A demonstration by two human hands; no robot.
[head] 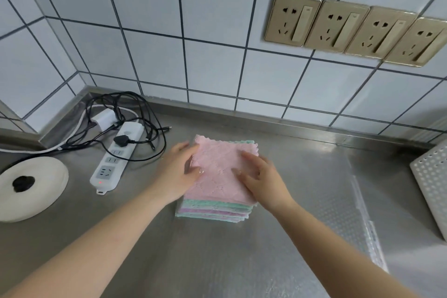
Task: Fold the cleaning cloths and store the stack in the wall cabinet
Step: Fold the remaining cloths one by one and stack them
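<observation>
Stack [217, 210] of folded cloths, pink, green and purple layers, sits on the steel desk [217, 261] near its back edge, roughly mid-width. Top cloth [219, 172] pink, square, scalloped edges, lying flat on the stack. Left hand [177, 172] at the stack's left side: fingers along the side, thumb curled over onto the top cloth, holding the stack. Right hand [262, 180] rests on the right part of the top cloth, fingers spread and fairly straight, pressing down. Left of the stack: white power strip [116, 159] with a black plug in it, tangled black cables [135, 113] toward the back-left corner, white round lid [31, 186] at the left edge. Perforated white tray [433, 186] at the right edge. Four gold sockets [355, 31] on the tiled wall.
</observation>
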